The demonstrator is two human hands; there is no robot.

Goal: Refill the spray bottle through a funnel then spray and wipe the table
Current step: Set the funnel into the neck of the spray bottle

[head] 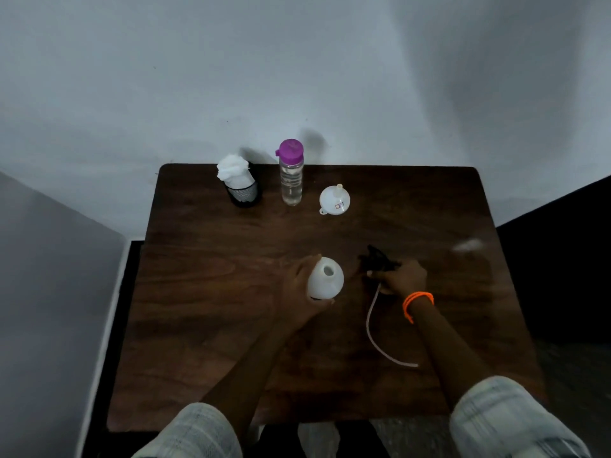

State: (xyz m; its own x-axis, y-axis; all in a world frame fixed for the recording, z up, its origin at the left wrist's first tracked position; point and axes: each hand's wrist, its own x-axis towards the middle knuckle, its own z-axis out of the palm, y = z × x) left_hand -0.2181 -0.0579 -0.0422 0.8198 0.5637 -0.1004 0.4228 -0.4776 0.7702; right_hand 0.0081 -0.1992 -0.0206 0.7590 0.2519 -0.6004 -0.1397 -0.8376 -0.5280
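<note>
My left hand [299,285] grips the white spray bottle body [325,278], which stands upright on the dark wooden table [205,309] with its neck uncapped. My right hand [401,277], an orange band at its wrist, holds the black spray head [375,259] just to the right of the bottle, low over the table. Its thin pale dip tube [373,332] curves down across the tabletop. A white funnel [334,199] lies upside down near the back edge. Left of it stands a clear water bottle [291,173] with a purple cap.
A black mesh cup holding white cloth or tissue [238,183] stands at the back left of the table. A small pale smear or scrap [468,245] lies near the right edge. A grey wall rises behind the table; dark floor lies on both sides.
</note>
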